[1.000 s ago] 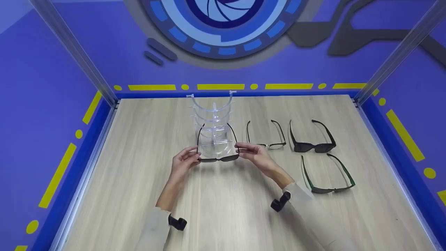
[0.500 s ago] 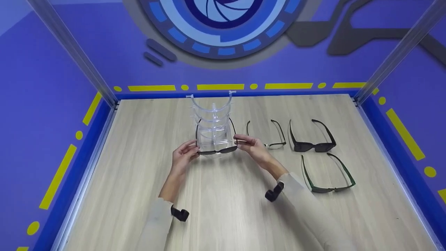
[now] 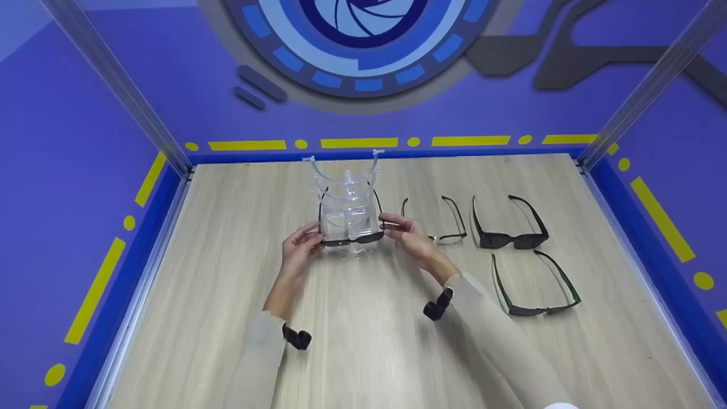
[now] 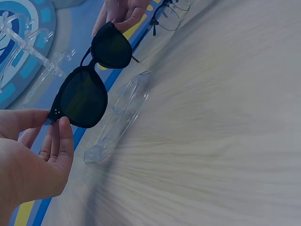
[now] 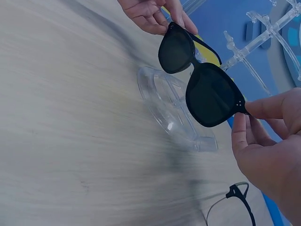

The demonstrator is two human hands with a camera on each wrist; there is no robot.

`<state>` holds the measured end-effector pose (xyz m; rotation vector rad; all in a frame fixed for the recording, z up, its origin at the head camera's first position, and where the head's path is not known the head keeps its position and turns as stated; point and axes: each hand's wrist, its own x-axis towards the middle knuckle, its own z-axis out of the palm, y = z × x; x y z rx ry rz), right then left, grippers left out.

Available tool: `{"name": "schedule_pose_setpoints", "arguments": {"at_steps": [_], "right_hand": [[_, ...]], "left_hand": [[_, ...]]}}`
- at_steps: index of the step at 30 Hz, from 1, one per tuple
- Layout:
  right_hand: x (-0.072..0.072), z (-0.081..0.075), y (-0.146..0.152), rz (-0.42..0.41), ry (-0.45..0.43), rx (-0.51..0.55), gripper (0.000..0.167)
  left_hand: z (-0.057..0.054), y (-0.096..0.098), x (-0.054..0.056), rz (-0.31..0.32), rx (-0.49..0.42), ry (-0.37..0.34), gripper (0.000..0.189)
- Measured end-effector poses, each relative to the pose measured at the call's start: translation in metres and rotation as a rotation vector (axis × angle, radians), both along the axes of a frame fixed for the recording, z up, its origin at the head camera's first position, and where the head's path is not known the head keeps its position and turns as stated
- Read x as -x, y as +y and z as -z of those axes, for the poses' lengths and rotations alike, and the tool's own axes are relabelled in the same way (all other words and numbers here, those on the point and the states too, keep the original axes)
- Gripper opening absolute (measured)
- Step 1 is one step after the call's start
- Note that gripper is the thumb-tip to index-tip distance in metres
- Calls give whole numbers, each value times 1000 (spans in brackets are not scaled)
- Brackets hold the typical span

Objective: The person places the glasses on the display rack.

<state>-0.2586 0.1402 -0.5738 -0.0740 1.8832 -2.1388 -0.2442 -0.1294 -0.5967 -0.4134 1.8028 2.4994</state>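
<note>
Sunglasses (image 3: 366,238): at the front of the stand (image 3: 350,215), temples flanking it in head view; contact unclear.
Left hand (image 3: 298,250): pinches their left corner, left of stand.
Right hand (image 3: 417,244): pinches their right corner, right of stand.
Glasses (image 3: 452,237): right of stand, right hand blocking part.
Black pair (image 3: 497,241): farther right of stand.
Green pair (image 3: 527,311): right of stand, nearer the person.

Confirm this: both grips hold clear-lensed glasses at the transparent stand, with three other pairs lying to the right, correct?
Not quite: the held glasses are dark-lensed, as the left wrist view shows. The left grip and right grip do hold them at the transparent stand. The rest is right.
</note>
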Motion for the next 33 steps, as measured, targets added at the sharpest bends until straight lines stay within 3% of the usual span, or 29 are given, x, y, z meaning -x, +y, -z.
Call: {"name": "schedule_pose_setpoints", "arguments": {"at_steps": [11,24,33], "right_hand": [[10,1,-8,77,10,26,47],[22,9,-21,155,-1,44,47],[23,13,-19,150,-28,41,45]], "left_hand": [[5,0,15,-1,26,-28,37],[9,1,21,-67,-38,-22,34],[9,0,22,-58,-9,-11,34]]}}
